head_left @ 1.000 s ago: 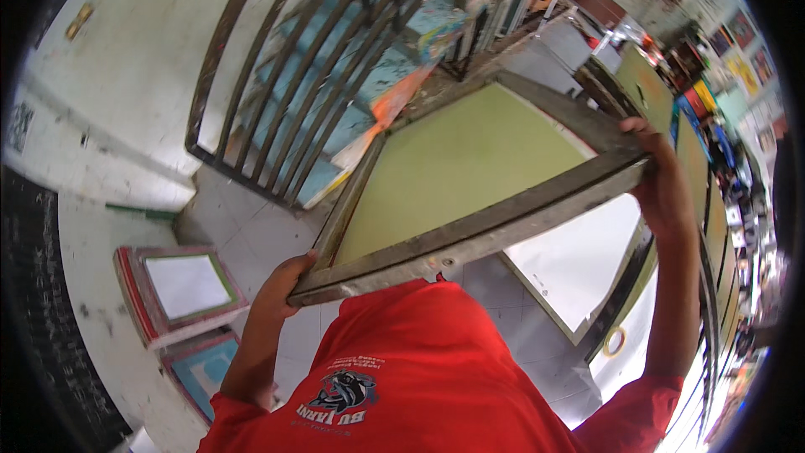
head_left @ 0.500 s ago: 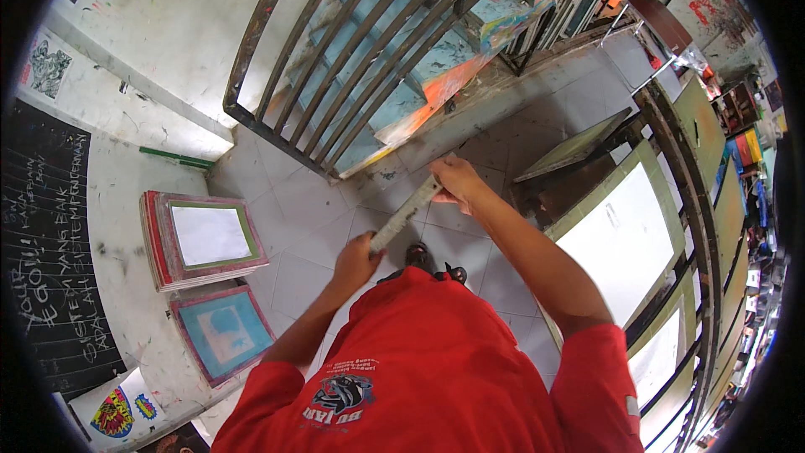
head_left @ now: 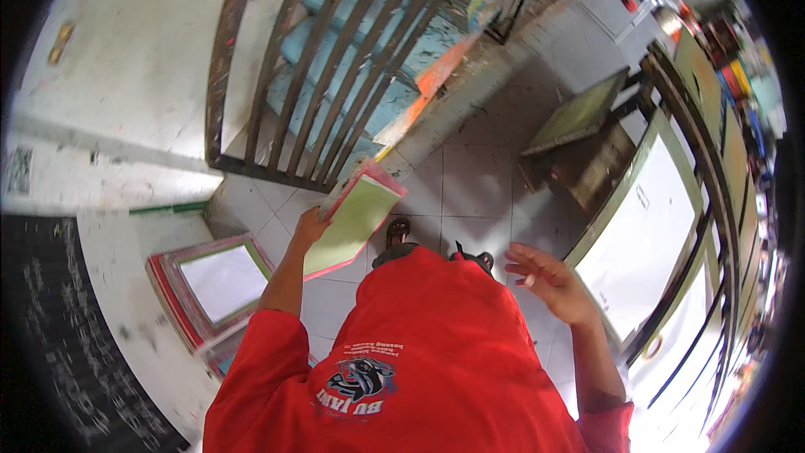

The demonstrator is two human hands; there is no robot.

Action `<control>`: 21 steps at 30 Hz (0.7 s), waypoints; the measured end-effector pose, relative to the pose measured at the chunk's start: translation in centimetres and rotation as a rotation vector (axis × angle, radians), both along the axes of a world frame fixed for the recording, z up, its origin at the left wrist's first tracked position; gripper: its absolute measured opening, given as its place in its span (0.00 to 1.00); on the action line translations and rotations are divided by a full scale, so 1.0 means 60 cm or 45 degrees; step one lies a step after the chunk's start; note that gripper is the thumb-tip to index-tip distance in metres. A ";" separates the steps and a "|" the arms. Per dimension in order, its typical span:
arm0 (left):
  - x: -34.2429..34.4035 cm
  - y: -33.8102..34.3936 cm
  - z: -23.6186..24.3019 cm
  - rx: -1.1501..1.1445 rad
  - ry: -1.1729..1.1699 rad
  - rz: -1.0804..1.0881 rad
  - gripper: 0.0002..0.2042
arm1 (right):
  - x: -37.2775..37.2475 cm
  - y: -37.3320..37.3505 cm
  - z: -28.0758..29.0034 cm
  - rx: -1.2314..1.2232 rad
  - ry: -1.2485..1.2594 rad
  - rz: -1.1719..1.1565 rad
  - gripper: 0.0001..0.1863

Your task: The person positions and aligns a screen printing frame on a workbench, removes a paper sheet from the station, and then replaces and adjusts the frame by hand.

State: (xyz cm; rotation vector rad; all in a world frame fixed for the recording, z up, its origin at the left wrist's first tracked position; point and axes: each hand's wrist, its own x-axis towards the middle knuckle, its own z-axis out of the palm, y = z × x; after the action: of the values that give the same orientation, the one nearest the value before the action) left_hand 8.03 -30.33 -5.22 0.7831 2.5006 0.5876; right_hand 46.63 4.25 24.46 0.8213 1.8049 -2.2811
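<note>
Bare floor (head_left: 476, 174) opens ahead-left of the right hand (head_left: 553, 283); a white-faced board (head_left: 644, 231) bars its right

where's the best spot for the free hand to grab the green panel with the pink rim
Probably the edge facing right, coming from the right with fingers and thumb across the rim. The left hand already grips the opposite side of the green panel, which is tilted, thin and flat; that right edge looks unobstructed, and the open right hand is on that side.

Railing (head_left: 270, 174) at upper left — steps (head_left: 423, 54) behind, sheet (head_left: 222, 283) on stacked frames (head_left: 173, 298) at lower left, single frame (head_left: 352, 228) in left hand (head_left: 311, 227) at centre left, right hand (head_left: 553, 283) at centre right — another sheet (head_left: 641, 239) farther right
</note>
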 end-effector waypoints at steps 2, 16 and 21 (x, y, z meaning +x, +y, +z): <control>-0.045 -0.027 -0.025 -0.082 -0.037 -0.019 0.25 | 0.007 -0.019 -0.029 -0.065 -0.159 -0.261 0.30; -0.281 -0.167 -0.193 0.017 0.035 -0.161 0.22 | 0.048 -0.189 -0.145 -0.040 -0.624 -0.758 0.30; -0.304 -0.137 -0.206 -0.113 -0.118 -0.047 0.21 | 0.096 -0.244 -0.142 -0.106 -0.738 -0.987 0.29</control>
State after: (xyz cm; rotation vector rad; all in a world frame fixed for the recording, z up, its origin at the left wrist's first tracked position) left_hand -10.24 -38.57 -17.58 0.7499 2.4051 0.4853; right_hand 52.37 -10.39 15.96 2.1746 1.2319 -2.0685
